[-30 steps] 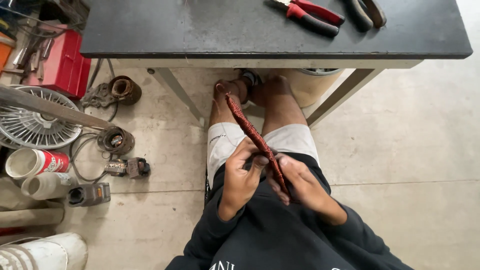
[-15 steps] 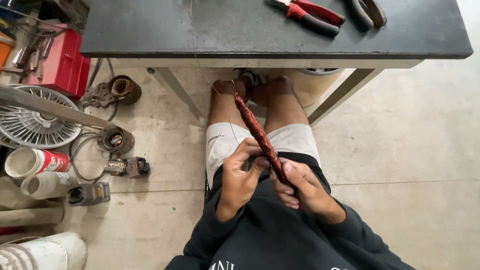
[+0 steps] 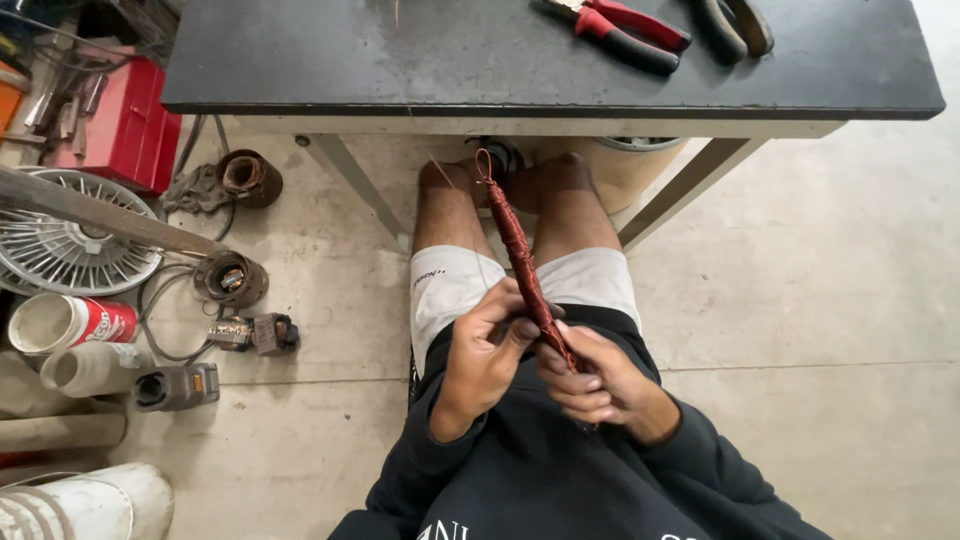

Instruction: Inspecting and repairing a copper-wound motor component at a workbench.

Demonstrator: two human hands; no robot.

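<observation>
I sit on the floor with my legs under a dark-topped table (image 3: 300,70). A long thin bundle wound in reddish-brown wire (image 3: 515,245) slants from my lap up toward my feet, ending in a small wire loop. My left hand (image 3: 485,350) pinches the bundle's lower part between thumb and fingers. My right hand (image 3: 595,380) closes around its bottom end. A fine strand of wire runs from the loop up to the table edge.
Red-handled pliers (image 3: 615,22) and a dark-handled tool (image 3: 735,22) lie on the table. At the left stand a red toolbox (image 3: 125,125), a fan guard (image 3: 60,245), small motor parts (image 3: 230,280) with cables, and white cans (image 3: 70,325). A pale bucket (image 3: 625,170) sits behind my feet.
The wound bundle has swung upright and a little to the right, its looped tip moving from my left foot toward the middle. Both hands kept their hold.
</observation>
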